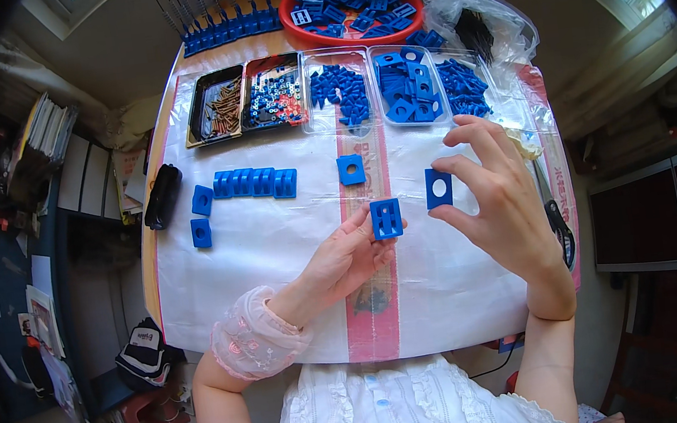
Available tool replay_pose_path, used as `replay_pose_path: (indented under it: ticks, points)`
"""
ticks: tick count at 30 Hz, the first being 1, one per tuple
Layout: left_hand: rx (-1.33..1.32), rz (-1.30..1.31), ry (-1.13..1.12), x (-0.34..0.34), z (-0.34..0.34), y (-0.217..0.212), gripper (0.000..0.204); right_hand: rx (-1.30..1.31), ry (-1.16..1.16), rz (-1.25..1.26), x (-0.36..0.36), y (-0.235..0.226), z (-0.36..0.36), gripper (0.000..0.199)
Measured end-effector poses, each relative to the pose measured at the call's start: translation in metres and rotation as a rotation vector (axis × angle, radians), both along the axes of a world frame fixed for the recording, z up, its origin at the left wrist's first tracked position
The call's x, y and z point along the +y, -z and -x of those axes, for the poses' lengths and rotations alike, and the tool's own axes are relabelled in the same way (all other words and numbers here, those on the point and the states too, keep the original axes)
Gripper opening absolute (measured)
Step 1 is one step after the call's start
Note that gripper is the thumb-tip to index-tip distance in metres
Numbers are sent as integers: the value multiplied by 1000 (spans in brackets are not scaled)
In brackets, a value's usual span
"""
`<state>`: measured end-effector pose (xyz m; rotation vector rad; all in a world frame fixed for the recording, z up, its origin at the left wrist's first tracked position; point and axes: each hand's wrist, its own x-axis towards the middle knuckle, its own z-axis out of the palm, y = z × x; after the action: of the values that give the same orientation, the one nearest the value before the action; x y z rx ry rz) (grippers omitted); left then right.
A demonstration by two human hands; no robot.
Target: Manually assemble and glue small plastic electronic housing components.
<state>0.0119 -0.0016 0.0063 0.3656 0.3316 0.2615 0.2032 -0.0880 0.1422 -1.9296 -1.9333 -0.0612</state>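
Note:
Over the middle of the table my left hand (345,254) is closed on a blue plastic housing (386,219) with slots in its face. To its right, my right hand (490,186) pinches a flat blue plate with a round hole (436,192) between thumb and forefinger, its other fingers raised. The two parts are apart. A blue square piece with a hole (350,170) lies just beyond the left hand. At the left stands a row of blue housings (255,184), with two loose blue pieces, one (202,199) above the other (201,233).
Along the back stand a black tray of screws (194,132), a tray of small nuts and red bits (274,124), and clear boxes of blue parts (416,119). Behind them are a red basin (288,25) and a blue rack with rods (230,33). Scissors (559,224) lie right; a black case (162,197) left.

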Motion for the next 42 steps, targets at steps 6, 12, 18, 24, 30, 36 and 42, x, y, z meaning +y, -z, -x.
replay_pose_path:
  ticks: [6,12,18,24,30,36,42]
  points:
    - [51,-156,18,8,2,-10,38,8,12,8,-3,-6,-4,38]
    - [21,-31,49,12,4,-12,39,22,40,-59,-7,-8,-8,37]
    - [166,-243,55,7,0,-16,35,18,15,14,-7,-6,-6,40]
    - [216,-374,61,5,1,-10,22,3,3,20,-5,-4,-3,39]
    - [213,-433,75,7,3,-4,26,-10,1,24,-5,-2,-1,38]
    - [114,-404,50,5,1,-1,48,-7,-4,26,-5,2,-2,38]
    - [74,-361,86,5,1,0,45,-17,6,29,-5,2,-2,38]
